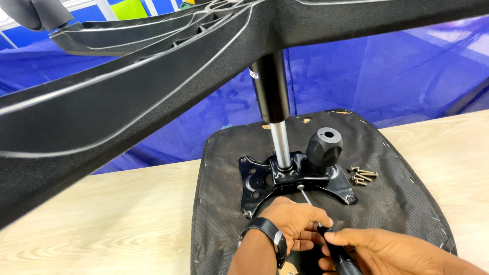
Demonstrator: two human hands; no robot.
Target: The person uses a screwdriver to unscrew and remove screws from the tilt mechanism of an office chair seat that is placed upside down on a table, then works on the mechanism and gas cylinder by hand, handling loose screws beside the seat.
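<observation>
While both hands grip the screwdriver (326, 229) near the seat's (407, 203) front edge, left hand (295, 219) pinches its shaft; right hand (387, 249) wraps the handle; tip meets the plate (265, 181); screws (362, 176) lie right.

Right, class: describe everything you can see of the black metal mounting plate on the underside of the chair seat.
The mounting plate is a black, glossy, stamped metal piece with four splayed corners, each with a bolt hole, and slots between them. It lies flat on the dark fabric seat underside. The chrome gas lift column rises from its central socket, and a black ribbed knob stands on its right side. A screwdriver tip meets a screw near its front edge. Loose screws lie just right of it.
</observation>
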